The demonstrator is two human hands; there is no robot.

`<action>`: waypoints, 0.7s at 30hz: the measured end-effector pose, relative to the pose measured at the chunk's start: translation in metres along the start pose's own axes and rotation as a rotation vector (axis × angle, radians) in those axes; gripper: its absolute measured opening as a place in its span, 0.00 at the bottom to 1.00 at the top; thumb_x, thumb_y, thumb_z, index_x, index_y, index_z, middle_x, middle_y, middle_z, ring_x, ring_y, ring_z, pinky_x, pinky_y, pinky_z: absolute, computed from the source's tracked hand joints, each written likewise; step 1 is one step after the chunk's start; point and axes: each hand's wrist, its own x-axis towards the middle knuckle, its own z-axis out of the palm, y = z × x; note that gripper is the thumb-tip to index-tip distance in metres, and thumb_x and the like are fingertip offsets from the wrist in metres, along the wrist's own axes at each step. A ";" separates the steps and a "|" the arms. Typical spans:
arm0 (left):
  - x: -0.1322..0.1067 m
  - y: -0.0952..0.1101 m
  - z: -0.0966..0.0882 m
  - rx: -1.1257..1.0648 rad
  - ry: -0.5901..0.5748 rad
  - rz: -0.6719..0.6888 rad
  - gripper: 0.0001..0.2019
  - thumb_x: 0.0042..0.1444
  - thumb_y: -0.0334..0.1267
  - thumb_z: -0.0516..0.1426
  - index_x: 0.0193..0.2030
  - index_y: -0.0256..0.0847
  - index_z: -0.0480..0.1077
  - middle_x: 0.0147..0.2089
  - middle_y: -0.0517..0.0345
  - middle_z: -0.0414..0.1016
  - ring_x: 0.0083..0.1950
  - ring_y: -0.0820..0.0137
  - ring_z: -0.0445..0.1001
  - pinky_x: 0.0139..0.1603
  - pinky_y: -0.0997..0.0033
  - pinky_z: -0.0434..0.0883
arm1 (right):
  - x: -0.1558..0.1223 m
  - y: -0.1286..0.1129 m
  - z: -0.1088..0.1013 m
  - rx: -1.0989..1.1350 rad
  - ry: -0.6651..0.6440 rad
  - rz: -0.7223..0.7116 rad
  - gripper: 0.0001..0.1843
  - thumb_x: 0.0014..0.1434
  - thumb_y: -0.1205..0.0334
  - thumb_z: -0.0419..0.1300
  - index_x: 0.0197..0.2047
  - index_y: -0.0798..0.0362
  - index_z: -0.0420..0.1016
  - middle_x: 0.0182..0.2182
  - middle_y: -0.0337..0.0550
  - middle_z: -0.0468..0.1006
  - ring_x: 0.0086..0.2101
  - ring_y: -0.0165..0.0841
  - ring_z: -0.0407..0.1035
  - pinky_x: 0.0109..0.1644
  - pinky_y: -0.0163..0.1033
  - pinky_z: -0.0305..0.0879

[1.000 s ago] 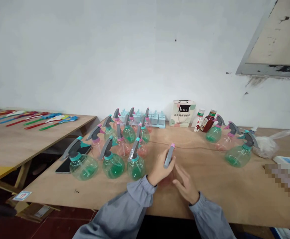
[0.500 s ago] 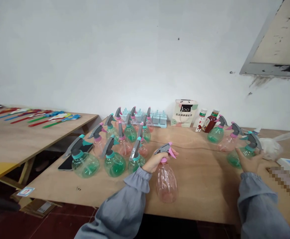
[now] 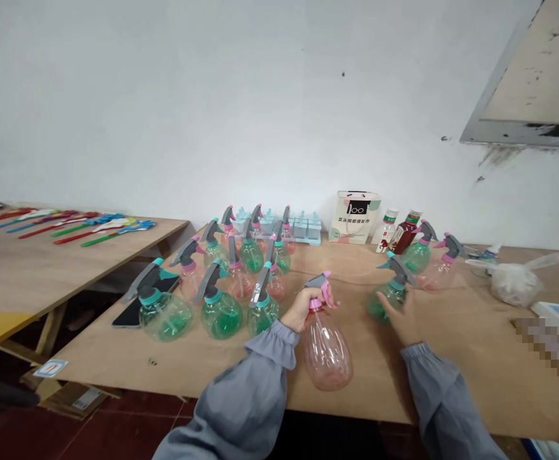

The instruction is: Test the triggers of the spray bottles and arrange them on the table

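My left hand (image 3: 303, 308) is wrapped round the neck of a pink spray bottle (image 3: 329, 351) with a grey head and pink trigger, near the table's front edge. The bottle leans slightly. My right hand (image 3: 404, 313) grips the body of a green spray bottle (image 3: 379, 300) with a grey head and teal trigger. Behind that hand stand another green spray bottle (image 3: 416, 257) and a pink spray bottle (image 3: 436, 273). Left of my left hand, several green and pink spray bottles are grouped, among them a green one (image 3: 222, 316) in the front row.
Along the wall stand a pale blue popsicle mould (image 3: 308, 231), a paper bag (image 3: 354, 220) and two drink bottles (image 3: 406, 231). A plastic bag (image 3: 516, 284) lies at right. A dark phone (image 3: 128, 314) lies under the left bottles. Colourful hand clappers (image 3: 111, 223) cover part of the left table.
My right hand has carried the green spray bottle leftward, away from the plastic bag, towards the middle. The pink bottle in my left hand has shifted slightly right and tilted.
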 end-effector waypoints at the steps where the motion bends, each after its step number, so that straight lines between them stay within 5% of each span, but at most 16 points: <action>1: -0.001 0.001 0.000 -0.019 0.014 -0.005 0.09 0.29 0.35 0.56 0.23 0.40 0.69 0.21 0.58 0.73 0.24 0.71 0.71 0.24 0.74 0.64 | -0.004 -0.005 0.005 0.014 -0.011 0.014 0.48 0.46 0.22 0.64 0.56 0.52 0.66 0.50 0.56 0.75 0.50 0.50 0.72 0.59 0.62 0.68; 7: -0.003 0.002 -0.001 0.133 -0.040 0.040 0.10 0.33 0.35 0.57 0.27 0.39 0.72 0.29 0.53 0.79 0.27 0.71 0.69 0.22 0.75 0.57 | -0.023 -0.016 0.020 0.048 -0.054 0.032 0.43 0.49 0.27 0.66 0.56 0.52 0.67 0.50 0.54 0.76 0.50 0.47 0.72 0.60 0.59 0.67; 11: -0.003 0.004 -0.002 0.054 -0.005 0.019 0.08 0.31 0.35 0.55 0.24 0.40 0.68 0.23 0.56 0.72 0.27 0.69 0.70 0.24 0.73 0.61 | -0.026 -0.016 0.023 0.036 -0.050 0.023 0.42 0.50 0.31 0.67 0.57 0.52 0.67 0.50 0.55 0.76 0.51 0.47 0.72 0.59 0.57 0.68; 16: -0.007 0.010 0.002 0.153 -0.034 0.083 0.09 0.33 0.36 0.57 0.26 0.38 0.71 0.30 0.53 0.79 0.24 0.74 0.64 0.22 0.75 0.56 | -0.025 -0.019 0.023 0.041 -0.047 -0.009 0.42 0.50 0.30 0.66 0.57 0.52 0.67 0.50 0.55 0.77 0.51 0.47 0.72 0.59 0.57 0.68; 21: -0.008 0.011 0.004 0.113 -0.025 0.092 0.08 0.32 0.36 0.56 0.24 0.40 0.69 0.28 0.54 0.78 0.27 0.71 0.70 0.23 0.75 0.58 | -0.025 -0.020 0.023 0.035 -0.052 0.030 0.46 0.47 0.26 0.65 0.55 0.53 0.68 0.50 0.57 0.77 0.51 0.50 0.72 0.59 0.60 0.68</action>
